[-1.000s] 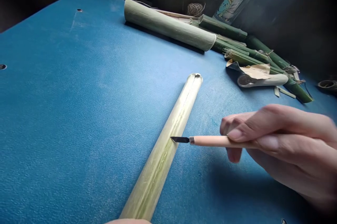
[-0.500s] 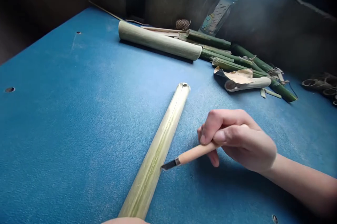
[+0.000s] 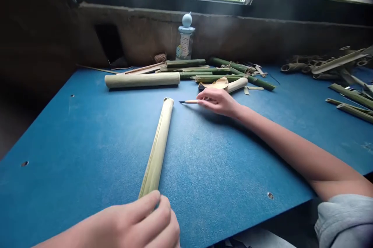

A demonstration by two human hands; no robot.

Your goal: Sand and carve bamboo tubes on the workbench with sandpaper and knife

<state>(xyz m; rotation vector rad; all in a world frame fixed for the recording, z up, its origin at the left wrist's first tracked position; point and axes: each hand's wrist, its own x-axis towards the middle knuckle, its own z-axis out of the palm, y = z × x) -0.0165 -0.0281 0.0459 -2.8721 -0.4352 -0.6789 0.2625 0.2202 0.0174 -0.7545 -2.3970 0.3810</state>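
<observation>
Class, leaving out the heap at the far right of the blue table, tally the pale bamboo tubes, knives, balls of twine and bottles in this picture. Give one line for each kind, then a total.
Pale bamboo tubes: 3
Carving knife: 1
Ball of twine: 1
Bottle: 1
Total: 6

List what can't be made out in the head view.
Head view:
- bamboo tube, near end: hidden by the left hand
- carving knife: handle end hidden by the right hand, blade too small
- bamboo pieces, far right: cut off by the frame edge
</observation>
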